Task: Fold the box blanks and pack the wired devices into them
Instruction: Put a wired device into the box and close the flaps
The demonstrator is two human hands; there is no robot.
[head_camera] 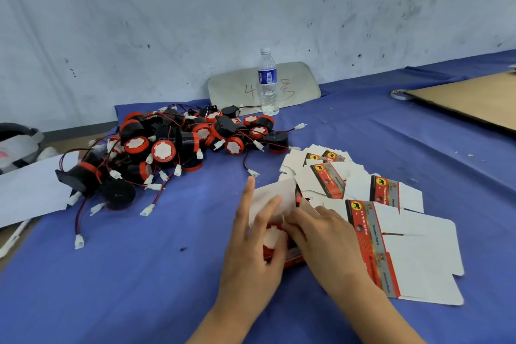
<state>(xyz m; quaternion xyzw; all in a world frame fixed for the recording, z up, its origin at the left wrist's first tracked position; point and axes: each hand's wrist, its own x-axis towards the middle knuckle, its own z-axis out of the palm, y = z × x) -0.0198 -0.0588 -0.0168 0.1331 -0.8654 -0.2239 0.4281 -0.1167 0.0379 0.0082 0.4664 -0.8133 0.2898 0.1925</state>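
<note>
- Head view: left hand (252, 234) cups a half-formed box (275, 220), fingers curled round it so it stays square; right hand (321, 234) pinches its flap, device (272, 237) seated inside.
- Flat box blanks (391, 218) fanned just right, wired devices (173, 148) heaped left: both within reach.
- Blue table cover (139, 274); water bottle (268, 82) against a scuffed wall (167, 22).

Small packing workshop or factory bench. Worktable under blue cloth (167, 274), scuffed, stained white wall (167, 22) across the top of the frame. Bulk heap of black-and-red wired devices (178, 145) centre left, fan of flat printed box blanks (391, 218) right, cardboard sheet (474, 100) upper right, water bottle (268, 84) by the wall.
</note>
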